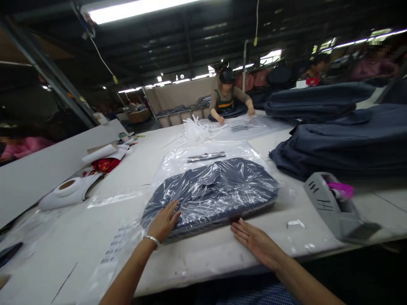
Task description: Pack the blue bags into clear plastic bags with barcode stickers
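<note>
A folded dark navy garment (216, 186) lies flat inside a clear plastic bag (174, 163) on the white table (203, 262). My left hand (163, 219) rests on the bag's lower left part, fingers spread, a silver bracelet at the wrist. At the bag's near edge, right of centre, is my right hand (254, 241), its fingers extended and touching or just beside the edge. Neither hand grips anything. A dark strip (206, 157) shows under the plastic above the garment.
Grey tape dispenser (327, 207) at right, with a pink item. Navy garment piles (349, 140) lie behind it. White strips (195, 131) sit beyond the bag; a tape roll (68, 187) is at left. Across the table, a person (227, 99) handles plastic.
</note>
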`<state>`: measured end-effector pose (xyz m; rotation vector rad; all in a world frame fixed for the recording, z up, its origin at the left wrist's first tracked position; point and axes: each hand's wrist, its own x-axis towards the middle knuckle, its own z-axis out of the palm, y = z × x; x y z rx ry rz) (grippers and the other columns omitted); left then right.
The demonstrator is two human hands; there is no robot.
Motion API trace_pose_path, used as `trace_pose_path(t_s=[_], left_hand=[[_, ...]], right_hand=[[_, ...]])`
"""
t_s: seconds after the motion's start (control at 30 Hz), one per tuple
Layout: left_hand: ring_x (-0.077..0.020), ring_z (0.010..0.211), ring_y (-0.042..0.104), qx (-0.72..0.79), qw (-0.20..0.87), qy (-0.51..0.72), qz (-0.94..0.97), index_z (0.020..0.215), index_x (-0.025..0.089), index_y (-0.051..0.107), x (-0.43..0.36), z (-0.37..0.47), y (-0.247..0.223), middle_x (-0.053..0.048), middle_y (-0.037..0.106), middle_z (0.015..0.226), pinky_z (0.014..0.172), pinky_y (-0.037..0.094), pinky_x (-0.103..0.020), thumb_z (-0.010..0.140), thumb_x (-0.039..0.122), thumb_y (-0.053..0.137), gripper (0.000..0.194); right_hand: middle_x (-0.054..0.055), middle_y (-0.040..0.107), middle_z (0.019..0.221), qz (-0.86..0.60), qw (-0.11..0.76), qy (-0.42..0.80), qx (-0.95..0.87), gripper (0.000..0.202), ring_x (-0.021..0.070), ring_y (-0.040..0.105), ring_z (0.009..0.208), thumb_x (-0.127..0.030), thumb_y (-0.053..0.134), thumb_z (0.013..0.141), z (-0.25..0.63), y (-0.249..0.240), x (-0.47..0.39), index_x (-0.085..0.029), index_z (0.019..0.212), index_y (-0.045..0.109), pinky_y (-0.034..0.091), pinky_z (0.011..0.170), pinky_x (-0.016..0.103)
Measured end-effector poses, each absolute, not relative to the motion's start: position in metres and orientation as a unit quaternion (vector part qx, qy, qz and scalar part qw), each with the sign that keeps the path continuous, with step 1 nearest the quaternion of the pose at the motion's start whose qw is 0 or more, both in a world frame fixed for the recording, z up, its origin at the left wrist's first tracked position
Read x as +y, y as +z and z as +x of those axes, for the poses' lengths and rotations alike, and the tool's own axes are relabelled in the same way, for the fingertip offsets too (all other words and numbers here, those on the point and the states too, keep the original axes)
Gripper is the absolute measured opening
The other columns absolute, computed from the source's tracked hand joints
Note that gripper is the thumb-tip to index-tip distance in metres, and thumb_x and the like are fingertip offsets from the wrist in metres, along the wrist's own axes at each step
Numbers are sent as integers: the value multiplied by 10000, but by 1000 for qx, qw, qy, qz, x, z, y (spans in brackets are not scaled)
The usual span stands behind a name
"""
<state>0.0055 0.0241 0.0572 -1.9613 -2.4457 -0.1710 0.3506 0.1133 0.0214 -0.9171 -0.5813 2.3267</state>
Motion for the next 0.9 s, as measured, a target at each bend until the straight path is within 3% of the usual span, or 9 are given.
trace_pose_path(t_s=[0.13,0.2,0.27,0.4,0.53,0.67,0.77,0.9], left_hand=[[-272,1427,297,-717,147,-107,-673,1475,200,322,31,72,72,-117,385,1516,1170,259,-522,915,492,485,652],[-278,1434,279,-679,147,-100,-712,1508,218,229,38,109,67,-109,344,1539,1168,272,-517,856,451,607,788],[-298,1432,279,-676,148,-97,-716,1516,248,197,48,132,57,-108,308,1556,1152,298,-521,793,320,695,881],[-243,1326,460,-715,148,-110,-674,1492,249,285,71,131,44,-93,440,1484,1095,393,-414,759,9,532,810],[-237,1218,566,-724,104,-86,-677,1356,168,514,83,120,47,-114,565,1369,984,489,-350,765,-7,455,619],[-258,1115,630,-734,101,-70,-668,1342,183,532,85,128,80,-117,591,1338,887,525,-349,752,17,492,614],[-277,960,684,-765,134,-72,-626,1341,246,537,86,138,139,-104,657,1246,764,525,-350,795,122,535,560],[-277,809,686,-798,189,-120,-560,1167,282,664,73,134,240,-81,747,910,662,457,-317,849,385,554,352]], right_hand=[[127,606,1269,-358,319,867,-134,374,256,526,1260,-340,807,705,333,26,114,-164,1005,671,424,1077,364],[93,659,1141,-364,337,862,-101,234,245,536,1238,-229,789,672,322,29,116,-178,866,668,427,1072,366],[46,685,1026,-329,367,865,-92,216,217,567,1189,-87,742,597,314,31,117,-196,751,635,438,1059,342],[-9,693,1052,-218,417,874,-118,408,168,593,1152,36,655,503,306,22,117,-224,818,651,456,1032,288],[12,725,900,-258,410,859,-166,315,207,658,1002,5,621,492,291,9,129,-189,738,658,520,937,316],[22,700,699,-245,404,861,-191,191,271,670,934,-33,609,526,263,25,155,-194,626,629,537,903,416],[3,728,819,-195,410,865,-212,256,271,641,1036,-49,623,571,247,65,169,-219,756,673,523,932,436],[-28,635,1278,-30,419,838,-349,570,257,538,1236,-91,673,629,253,141,172,-309,1155,640,460,1021,479]])
